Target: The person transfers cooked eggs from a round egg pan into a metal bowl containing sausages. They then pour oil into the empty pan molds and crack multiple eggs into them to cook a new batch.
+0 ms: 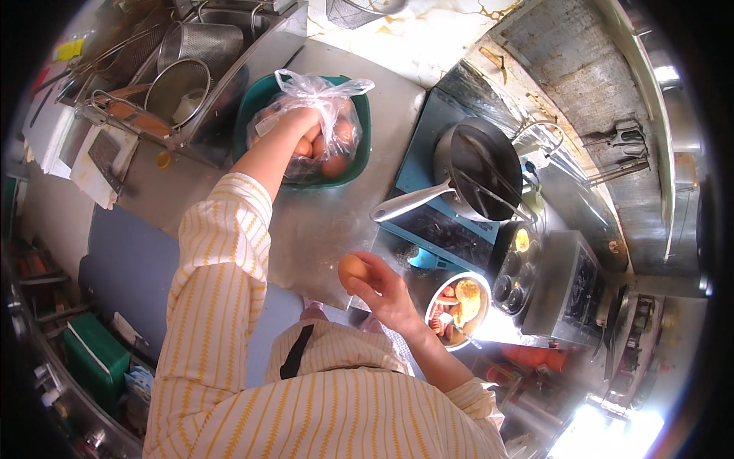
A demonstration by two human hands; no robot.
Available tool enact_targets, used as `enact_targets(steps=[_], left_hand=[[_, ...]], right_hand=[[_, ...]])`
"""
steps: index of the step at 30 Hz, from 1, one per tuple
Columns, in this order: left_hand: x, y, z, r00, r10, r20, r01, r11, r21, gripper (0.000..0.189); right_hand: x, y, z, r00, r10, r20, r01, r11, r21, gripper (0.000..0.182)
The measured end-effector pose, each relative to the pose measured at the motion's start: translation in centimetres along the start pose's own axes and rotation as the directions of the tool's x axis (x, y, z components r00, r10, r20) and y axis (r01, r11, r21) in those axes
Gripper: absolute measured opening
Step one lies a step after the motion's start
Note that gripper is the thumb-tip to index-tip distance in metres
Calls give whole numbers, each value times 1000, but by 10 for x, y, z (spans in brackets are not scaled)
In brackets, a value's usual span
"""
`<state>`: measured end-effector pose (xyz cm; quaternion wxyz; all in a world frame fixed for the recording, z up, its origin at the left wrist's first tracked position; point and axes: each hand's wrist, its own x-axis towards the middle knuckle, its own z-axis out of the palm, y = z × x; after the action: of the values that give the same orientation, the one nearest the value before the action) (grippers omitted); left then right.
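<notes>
My left hand (308, 119) reaches into a clear plastic bag (330, 98) with a knotted top. Brown eggs (334, 166) fill the bag, which sits in a green plastic basin (241, 123) on the steel counter (307, 235). The plastic and the wrist hide my left fingers, so their grip does not show. Nearer my body, my right hand (390, 298) holds one brown egg (352, 268) between thumb and fingers, above the counter's front edge.
Right of the basin, a deep pan (447, 155) with tongs (487, 192) rests on a blue-edged cooktop (413, 166). A round metal container (486, 292) holds sausages and fried egg beside a multi-hollow pan (513, 275). Strainers (200, 46) and a cleaver (104, 155) are at left.
</notes>
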<state>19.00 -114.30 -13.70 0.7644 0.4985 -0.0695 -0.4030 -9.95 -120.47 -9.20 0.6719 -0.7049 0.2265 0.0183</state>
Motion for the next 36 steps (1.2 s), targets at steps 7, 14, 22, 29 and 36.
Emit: enact_targets(steps=[7,14,22,29,36], left_hand=[[105,-40,-66,984,173,-35,-123,813,569,32],[113,-22,-55,994,20,-103,69,616,785,32],[115,-17,-54,989,-24,-143,135,525,840,32],[106,-18,-59,985,-61,-162,170,520,837,32],[104,-19,-63,969,-137,-204,244,446,861,33]], right_hand=[[3,3,1,1000,23,1,-23,999,34,39],[3,7,-4,999,49,-4,-49,997,53,40],[4,10,-5,999,46,17,-48,994,98,42],[-1,11,-9,996,84,-14,-83,992,99,42],[-2,17,-11,995,96,-19,-95,993,71,42]])
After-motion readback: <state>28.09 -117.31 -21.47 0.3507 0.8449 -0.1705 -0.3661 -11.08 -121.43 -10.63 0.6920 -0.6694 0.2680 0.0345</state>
